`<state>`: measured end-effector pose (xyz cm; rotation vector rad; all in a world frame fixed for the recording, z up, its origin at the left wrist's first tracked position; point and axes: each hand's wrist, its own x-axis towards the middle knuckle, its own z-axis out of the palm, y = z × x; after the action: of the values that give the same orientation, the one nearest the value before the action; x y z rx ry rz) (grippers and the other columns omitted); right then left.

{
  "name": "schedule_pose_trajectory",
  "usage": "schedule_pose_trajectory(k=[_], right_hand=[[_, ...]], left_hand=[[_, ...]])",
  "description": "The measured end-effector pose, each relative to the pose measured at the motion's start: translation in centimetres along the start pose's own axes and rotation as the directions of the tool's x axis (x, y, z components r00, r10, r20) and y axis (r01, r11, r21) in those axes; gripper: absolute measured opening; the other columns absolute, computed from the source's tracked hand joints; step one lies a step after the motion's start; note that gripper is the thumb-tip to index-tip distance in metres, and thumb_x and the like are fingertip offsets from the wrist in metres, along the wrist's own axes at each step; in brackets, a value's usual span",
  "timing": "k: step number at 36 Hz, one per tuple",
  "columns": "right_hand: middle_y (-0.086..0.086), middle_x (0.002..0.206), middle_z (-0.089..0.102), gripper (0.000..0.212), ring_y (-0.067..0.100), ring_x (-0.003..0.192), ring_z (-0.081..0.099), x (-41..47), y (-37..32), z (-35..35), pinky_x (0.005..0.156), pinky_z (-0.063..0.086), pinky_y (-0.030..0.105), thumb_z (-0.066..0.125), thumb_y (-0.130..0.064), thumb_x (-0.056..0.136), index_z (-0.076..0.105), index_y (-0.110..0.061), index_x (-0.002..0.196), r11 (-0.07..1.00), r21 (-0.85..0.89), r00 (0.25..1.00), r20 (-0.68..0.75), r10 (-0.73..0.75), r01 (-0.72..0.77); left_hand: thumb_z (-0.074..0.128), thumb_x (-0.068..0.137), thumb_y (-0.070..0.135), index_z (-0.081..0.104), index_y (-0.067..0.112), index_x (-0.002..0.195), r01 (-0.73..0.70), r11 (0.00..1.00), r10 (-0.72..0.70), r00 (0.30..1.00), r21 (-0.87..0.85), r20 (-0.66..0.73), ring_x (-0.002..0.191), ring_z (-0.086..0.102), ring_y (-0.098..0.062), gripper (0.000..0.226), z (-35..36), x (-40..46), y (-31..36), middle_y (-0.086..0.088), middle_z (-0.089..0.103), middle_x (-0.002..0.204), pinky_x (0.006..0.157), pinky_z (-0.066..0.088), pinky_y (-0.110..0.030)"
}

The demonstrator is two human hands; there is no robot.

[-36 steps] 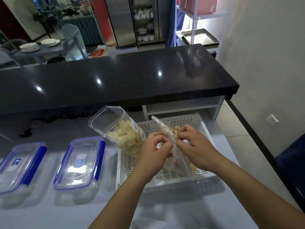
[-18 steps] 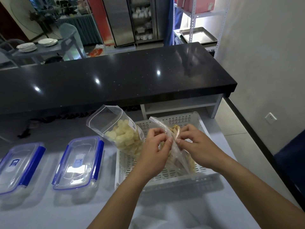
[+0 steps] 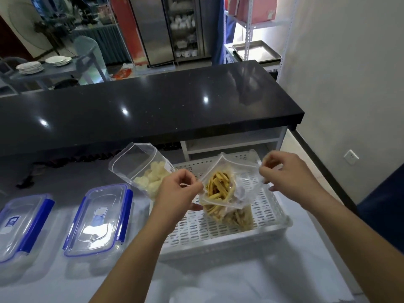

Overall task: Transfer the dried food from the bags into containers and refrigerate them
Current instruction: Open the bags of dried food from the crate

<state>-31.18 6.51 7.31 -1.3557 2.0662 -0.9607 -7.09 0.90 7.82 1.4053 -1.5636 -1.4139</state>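
Observation:
A clear zip bag of yellow dried strips (image 3: 220, 189) stands in a white perforated basket (image 3: 218, 239). My left hand (image 3: 175, 191) pinches the bag's left lip and my right hand (image 3: 284, 171) pinches the right lip, so the mouth is stretched wide open. A second clear bag with pale dried pieces (image 3: 144, 169) leans at the basket's left edge, its top open. Two clear lidded containers with blue clips sit on the grey counter to the left: one near the basket (image 3: 99, 219), one at the left edge of view (image 3: 21, 224).
A long black countertop (image 3: 142, 108) runs across behind the work surface. A white wall with a socket (image 3: 350, 157) is on the right. Metal shelving with a tray (image 3: 255, 50) and a glass-door fridge (image 3: 183, 27) stand far behind.
My hands have pulled apart, left hand leftward and right hand rightward, and the bag of yellow strips has gone from pinched shut to open.

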Motion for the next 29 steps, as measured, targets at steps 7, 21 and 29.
schedule_pose_trajectory(k=[7, 21, 29], right_hand=[[0.015, 0.068, 0.062, 0.037, 0.019, 0.058, 0.055, 1.5, -1.1, -0.1, 0.058, 0.049, 0.037, 0.054, -0.031, 0.095, 0.061, -0.009, 0.067, 0.965, -0.254, 0.994, 0.102, -0.045, 0.070], [0.015, 0.063, 0.050, 0.026, 0.023, 0.059, 0.047, 4.9, -7.4, -9.7, 0.060, 0.040, 0.037, 0.063, -0.012, 0.087, 0.065, 0.006, 0.070, 0.986, 0.018, 0.981, -0.103, -0.164, 0.166], [0.002, 0.055, 0.047, 0.037, 0.016, 0.051, 0.043, 3.4, 0.0, -3.4, 0.049, 0.030, 0.026, 0.061, -0.024, 0.094, 0.059, -0.009, 0.060, 0.987, -0.147, 0.996, 0.053, 0.076, -0.068]], left_hand=[[0.067, 0.090, 0.007, 0.057, 0.021, 0.107, -0.004, 0.911, -0.081, 0.979, 0.411, 0.189, 0.079, 0.073, -0.021, 0.025, -1.2, 1.0, 1.8, -0.011, 0.069, 0.093, 0.065, 0.064, -0.039], [0.071, 0.087, 0.010, 0.076, 0.023, 0.097, -0.283, 0.925, 0.254, 0.957, 0.253, 0.143, 0.078, 0.073, -0.013, 0.017, -2.7, 3.6, 14.5, 0.000, 0.076, 0.086, 0.078, 0.063, -0.036], [0.070, 0.089, 0.016, 0.071, 0.022, 0.110, -0.146, 0.896, 0.033, 0.964, 0.420, 0.263, 0.077, 0.069, -0.008, 0.021, 2.2, 5.2, 6.4, 0.003, 0.072, 0.094, 0.059, 0.053, -0.019]])
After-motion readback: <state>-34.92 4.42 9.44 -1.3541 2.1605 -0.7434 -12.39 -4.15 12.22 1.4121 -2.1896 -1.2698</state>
